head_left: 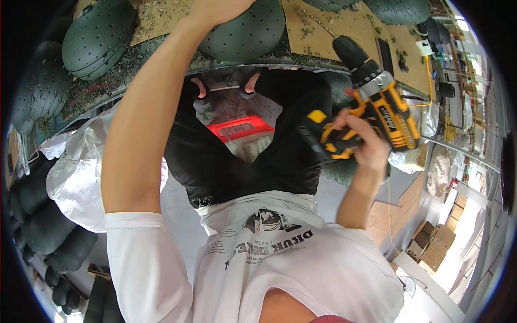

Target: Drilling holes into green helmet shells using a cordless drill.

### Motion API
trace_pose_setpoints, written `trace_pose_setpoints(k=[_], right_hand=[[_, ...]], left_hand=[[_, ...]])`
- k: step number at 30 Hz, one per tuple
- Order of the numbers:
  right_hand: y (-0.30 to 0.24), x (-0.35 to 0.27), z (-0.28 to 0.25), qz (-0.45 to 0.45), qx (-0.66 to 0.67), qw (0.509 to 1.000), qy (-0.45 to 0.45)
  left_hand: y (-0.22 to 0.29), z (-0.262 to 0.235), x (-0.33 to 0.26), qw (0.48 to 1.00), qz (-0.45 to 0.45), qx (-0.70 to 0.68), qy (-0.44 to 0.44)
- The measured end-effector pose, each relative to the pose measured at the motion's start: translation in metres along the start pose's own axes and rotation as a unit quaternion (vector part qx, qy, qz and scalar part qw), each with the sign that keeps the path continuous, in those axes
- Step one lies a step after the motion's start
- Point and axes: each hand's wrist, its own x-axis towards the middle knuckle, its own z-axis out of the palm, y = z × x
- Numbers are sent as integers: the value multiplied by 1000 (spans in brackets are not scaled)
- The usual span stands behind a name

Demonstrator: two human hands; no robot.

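Note:
My right hand (pixel 366 137) is wrapped round the grip of a yellow and black cordless drill (pixel 385 102). A long drill bit (pixel 318 21) in its chuck points up and left over the workbench, apart from the nearest dome. My left arm reaches forward, and my left hand (pixel 223 8) lies over a dark green rounded dome (pixel 245 35) with small holes dotted across it. The top of the picture cuts off that hand's fingers, so their pose is hidden. The dome sits at the near edge of the workbench (pixel 344 27).
More holed green domes (pixel 99 37) are stacked on the left, with another dome (pixel 398 8) at the far right. Shavings litter the bench. A red plastic object (pixel 240 128) lies below, between my legs. A white plastic bag (pixel 81 172) hangs left; cardboard boxes (pixel 431 245) stand right.

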Motion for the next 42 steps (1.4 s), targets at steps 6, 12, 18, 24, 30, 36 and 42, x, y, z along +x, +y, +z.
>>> trace_pose_setpoints(k=[6,12,18,24,30,36,42], right_hand=[[95,-19,23,96,140,985,-26],[157,-34,19,45,-44,998,-3],[160,-31,25,20,-100,995,11],[162,-29,25,12,-87,996,15],[169,-27,25,23,-99,995,19],[183,-25,23,-53,-206,977,31],[188,-27,25,-137,-327,934,31]], left_hand=[[-9,4,3,996,-8,82,-22],[1,4,6,995,-29,78,-60],[-3,5,4,995,-29,77,-55],[-6,7,6,995,-18,87,-49],[-4,12,5,995,-21,92,-43],[-1,14,6,996,-6,85,-28],[-7,10,7,996,15,90,-21]])
